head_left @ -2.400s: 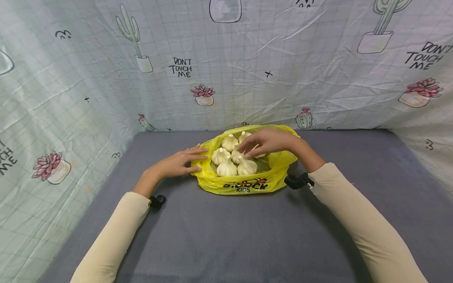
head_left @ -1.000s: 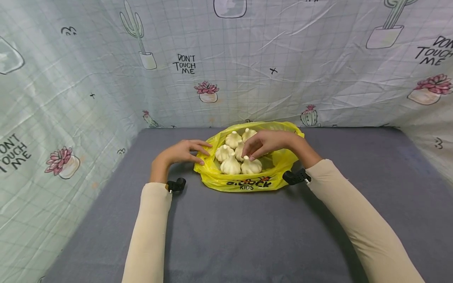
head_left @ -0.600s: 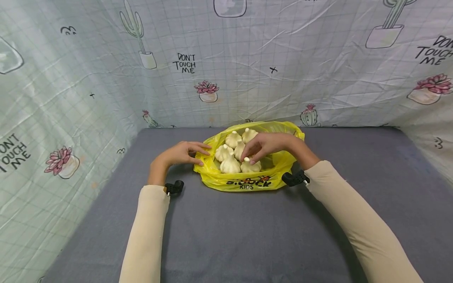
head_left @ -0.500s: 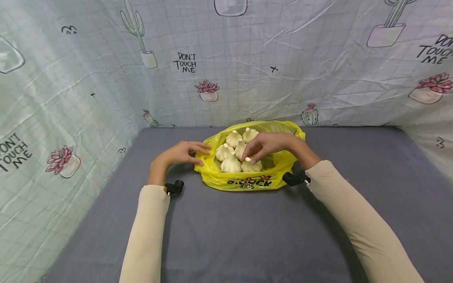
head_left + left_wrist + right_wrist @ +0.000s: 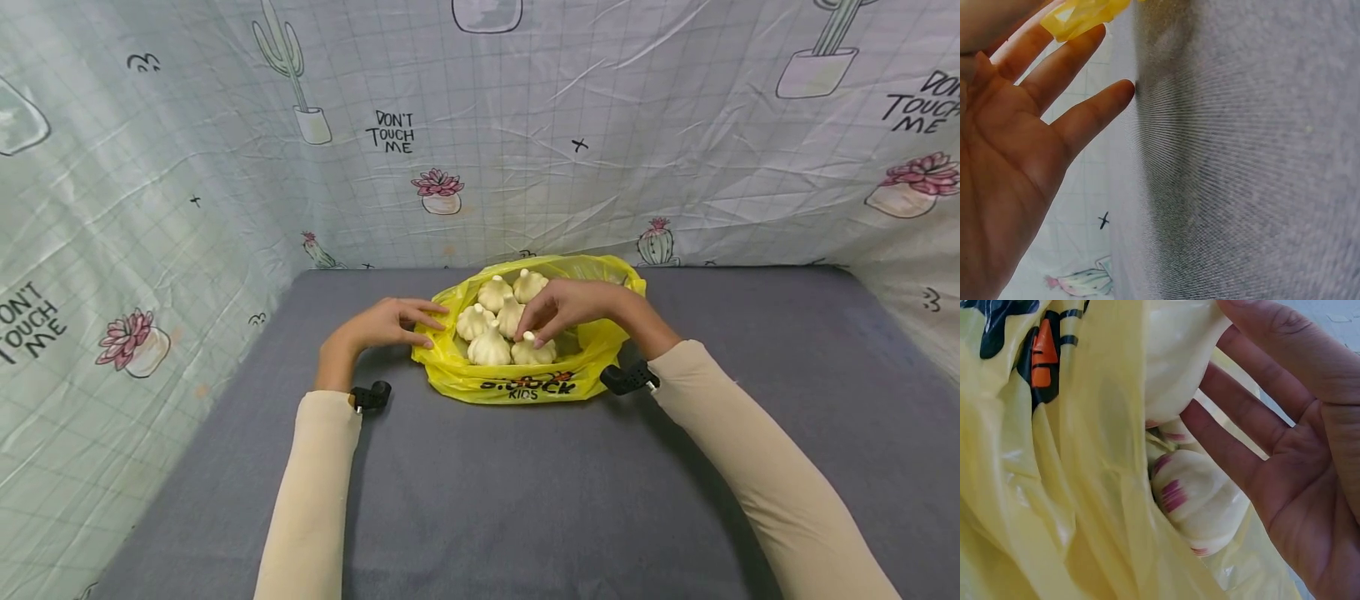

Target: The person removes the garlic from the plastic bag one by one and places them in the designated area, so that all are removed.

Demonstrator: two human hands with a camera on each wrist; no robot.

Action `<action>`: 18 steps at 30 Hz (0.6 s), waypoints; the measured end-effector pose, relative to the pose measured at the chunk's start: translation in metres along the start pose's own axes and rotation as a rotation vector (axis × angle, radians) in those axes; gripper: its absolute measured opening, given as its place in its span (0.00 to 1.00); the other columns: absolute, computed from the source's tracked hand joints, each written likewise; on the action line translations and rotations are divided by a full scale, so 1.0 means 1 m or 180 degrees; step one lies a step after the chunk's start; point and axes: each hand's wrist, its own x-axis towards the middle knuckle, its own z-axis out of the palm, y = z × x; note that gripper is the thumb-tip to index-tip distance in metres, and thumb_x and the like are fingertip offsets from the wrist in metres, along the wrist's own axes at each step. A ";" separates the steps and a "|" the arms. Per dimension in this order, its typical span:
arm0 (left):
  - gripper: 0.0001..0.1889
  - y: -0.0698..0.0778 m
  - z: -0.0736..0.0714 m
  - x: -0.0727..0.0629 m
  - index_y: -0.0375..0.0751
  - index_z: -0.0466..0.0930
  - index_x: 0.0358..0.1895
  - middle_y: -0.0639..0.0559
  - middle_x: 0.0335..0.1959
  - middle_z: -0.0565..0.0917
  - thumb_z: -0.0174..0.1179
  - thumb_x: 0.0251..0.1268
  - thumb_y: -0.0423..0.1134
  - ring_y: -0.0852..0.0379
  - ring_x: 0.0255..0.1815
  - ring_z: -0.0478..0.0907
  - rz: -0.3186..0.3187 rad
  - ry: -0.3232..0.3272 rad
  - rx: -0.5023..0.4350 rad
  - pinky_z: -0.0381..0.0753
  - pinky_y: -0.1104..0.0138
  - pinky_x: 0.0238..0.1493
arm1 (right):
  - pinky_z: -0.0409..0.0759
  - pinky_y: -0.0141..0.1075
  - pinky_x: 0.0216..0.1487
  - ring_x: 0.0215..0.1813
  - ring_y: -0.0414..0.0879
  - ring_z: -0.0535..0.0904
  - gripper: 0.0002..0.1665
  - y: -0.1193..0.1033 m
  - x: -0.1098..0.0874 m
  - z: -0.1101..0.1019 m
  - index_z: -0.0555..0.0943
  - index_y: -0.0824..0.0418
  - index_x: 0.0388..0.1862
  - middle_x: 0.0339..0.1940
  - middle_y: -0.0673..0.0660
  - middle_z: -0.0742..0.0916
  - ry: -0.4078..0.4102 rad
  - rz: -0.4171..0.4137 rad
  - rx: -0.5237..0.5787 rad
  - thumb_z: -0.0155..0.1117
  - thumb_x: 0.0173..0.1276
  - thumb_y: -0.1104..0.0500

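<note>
An open yellow plastic bag (image 5: 495, 385) lies near the far edge of the table with several whitish garlic bulbs inside. My right hand (image 5: 577, 304) reaches in from the right. Its thumb and fingers pinch the front-right garlic bulb (image 5: 534, 352) at its stem; in the right wrist view that garlic bulb (image 5: 1179, 356) sits against the fingers. Below it shows another bulb with purple streaks (image 5: 1200, 500). At the bag's left side, my left hand (image 5: 382, 323) rests on the rim with fingers spread. In the left wrist view, a bag corner (image 5: 1079, 19) overlaps the extended fingers.
Grey cloth covers the table (image 5: 480, 492). A hanging sheet (image 5: 525, 100) printed with cacti encloses the back and sides. Other bulbs, such as a left-front garlic bulb (image 5: 489, 346) and a back garlic bulb (image 5: 529, 285), crowd the bag. Black cameras are strapped to both wrists.
My right hand has come down onto the front-right garlic bulb and now pinches its stem. My left forearm has swung rightward, while the left hand stays at the bag's rim.
</note>
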 end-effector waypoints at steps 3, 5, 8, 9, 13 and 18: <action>0.18 -0.001 0.000 0.000 0.49 0.87 0.59 0.53 0.73 0.74 0.69 0.67 0.44 0.47 0.77 0.63 -0.0016 0.0030 -0.0060 0.64 0.47 0.72 | 0.81 0.42 0.60 0.61 0.53 0.83 0.13 0.001 0.001 -0.002 0.86 0.66 0.52 0.55 0.61 0.87 -0.0037 0.0002 0.0091 0.69 0.70 0.64; 0.17 -0.001 0.001 0.000 0.49 0.88 0.58 0.53 0.73 0.74 0.69 0.67 0.44 0.47 0.77 0.63 -0.0027 0.0051 -0.0108 0.65 0.47 0.72 | 0.81 0.41 0.58 0.61 0.53 0.83 0.12 0.000 0.002 -0.003 0.85 0.67 0.50 0.54 0.62 0.87 -0.0056 0.0035 0.0127 0.70 0.69 0.65; 0.16 -0.002 0.002 0.001 0.50 0.88 0.57 0.54 0.72 0.74 0.69 0.67 0.44 0.48 0.77 0.63 -0.0059 0.0072 -0.0151 0.67 0.48 0.70 | 0.82 0.37 0.51 0.57 0.52 0.85 0.12 -0.001 0.003 -0.004 0.84 0.67 0.49 0.51 0.61 0.88 -0.0062 0.0117 0.0142 0.71 0.69 0.64; 0.16 -0.003 0.002 0.002 0.50 0.88 0.57 0.55 0.72 0.74 0.69 0.67 0.44 0.48 0.77 0.63 -0.0070 0.0074 -0.0162 0.67 0.49 0.70 | 0.81 0.36 0.48 0.55 0.52 0.85 0.11 -0.001 0.004 -0.005 0.85 0.67 0.49 0.50 0.61 0.88 -0.0057 0.0137 0.0126 0.71 0.69 0.64; 0.16 -0.003 0.002 0.002 0.50 0.88 0.57 0.54 0.72 0.74 0.69 0.67 0.44 0.48 0.77 0.63 -0.0071 0.0070 -0.0149 0.69 0.49 0.69 | 0.81 0.34 0.45 0.50 0.50 0.87 0.12 0.001 0.004 -0.006 0.87 0.67 0.49 0.48 0.59 0.90 0.0001 0.0162 0.0020 0.71 0.69 0.63; 0.16 -0.001 0.001 0.001 0.50 0.88 0.57 0.53 0.73 0.74 0.69 0.66 0.44 0.47 0.77 0.64 -0.0067 0.0072 -0.0120 0.69 0.48 0.69 | 0.81 0.34 0.46 0.50 0.47 0.87 0.13 0.002 0.002 -0.010 0.88 0.67 0.49 0.50 0.60 0.90 0.0012 0.0199 -0.0007 0.71 0.68 0.63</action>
